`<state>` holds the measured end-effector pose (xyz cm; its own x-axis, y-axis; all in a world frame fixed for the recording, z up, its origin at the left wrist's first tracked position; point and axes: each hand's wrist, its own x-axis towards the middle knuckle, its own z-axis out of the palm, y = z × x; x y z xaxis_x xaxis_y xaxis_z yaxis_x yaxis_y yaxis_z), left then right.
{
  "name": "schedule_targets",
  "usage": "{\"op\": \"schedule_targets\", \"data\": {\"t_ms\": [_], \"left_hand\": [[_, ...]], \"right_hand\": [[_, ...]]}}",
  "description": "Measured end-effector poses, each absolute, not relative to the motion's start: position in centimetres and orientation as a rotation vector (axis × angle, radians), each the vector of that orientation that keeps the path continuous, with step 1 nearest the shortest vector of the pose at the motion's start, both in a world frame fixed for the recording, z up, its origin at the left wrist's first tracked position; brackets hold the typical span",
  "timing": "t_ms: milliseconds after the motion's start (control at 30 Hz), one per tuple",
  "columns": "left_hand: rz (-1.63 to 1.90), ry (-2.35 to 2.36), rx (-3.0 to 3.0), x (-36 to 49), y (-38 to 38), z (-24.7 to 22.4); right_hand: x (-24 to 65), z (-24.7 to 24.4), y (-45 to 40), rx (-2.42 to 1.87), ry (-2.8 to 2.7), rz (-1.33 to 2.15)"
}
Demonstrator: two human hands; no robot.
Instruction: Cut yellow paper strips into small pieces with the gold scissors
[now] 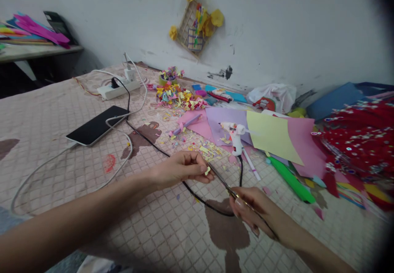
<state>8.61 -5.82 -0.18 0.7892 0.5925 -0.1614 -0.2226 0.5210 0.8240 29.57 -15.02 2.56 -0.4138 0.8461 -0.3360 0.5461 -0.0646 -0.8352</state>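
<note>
My left hand (189, 167) pinches a small pale-yellow paper piece (207, 170) between thumb and fingertips. In my right hand (257, 207) is a pair of metal scissors (221, 178), its blades reaching up and left beside that paper piece. Part of the scissors' handle is hidden by my fingers. Just beyond the hands, yellow paper scraps (209, 149) lie scattered on the patterned cloth (172, 240). A white hot glue gun (236, 137) rests on coloured paper sheets (271, 131), past my right hand.
A black cord (147, 139) crosses the cloth beneath my left wrist. Left are a tablet (97, 125) with a white cable and a power strip (118, 89). Small paper pieces (178, 96) are heaped at the back. Right lie a green tube-like object (291, 179) and red beaded fabric (363, 137).
</note>
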Motion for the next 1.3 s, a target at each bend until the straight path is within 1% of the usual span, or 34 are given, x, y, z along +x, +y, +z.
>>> {"op": "schedule_targets", "data": {"t_ms": [300,800,900,1100,1300], "left_hand": [[0.422,0.421,0.954,8.1,-5.6,0.3],[0.387,0.395,0.982,8.0,-5.4,-0.1],[0.421,0.407,0.946,8.2,-5.5,0.0],[0.665,0.499,1.032,9.1,-6.2,-0.4],[0.798,0.516,1.167,9.6,-6.7,-1.0]], "right_hand": [[31.4,3.5,-14.1,-1.542,-2.046,1.596],[31.6,3.7,-14.1,-1.575,-2.084,1.574],[31.1,3.1,-14.2,-1.558,-1.924,1.501],[27.4,1.1,-13.8,-1.512,-1.42,1.232],[24.4,0.8,-13.2,-1.416,-1.308,1.2]]}}
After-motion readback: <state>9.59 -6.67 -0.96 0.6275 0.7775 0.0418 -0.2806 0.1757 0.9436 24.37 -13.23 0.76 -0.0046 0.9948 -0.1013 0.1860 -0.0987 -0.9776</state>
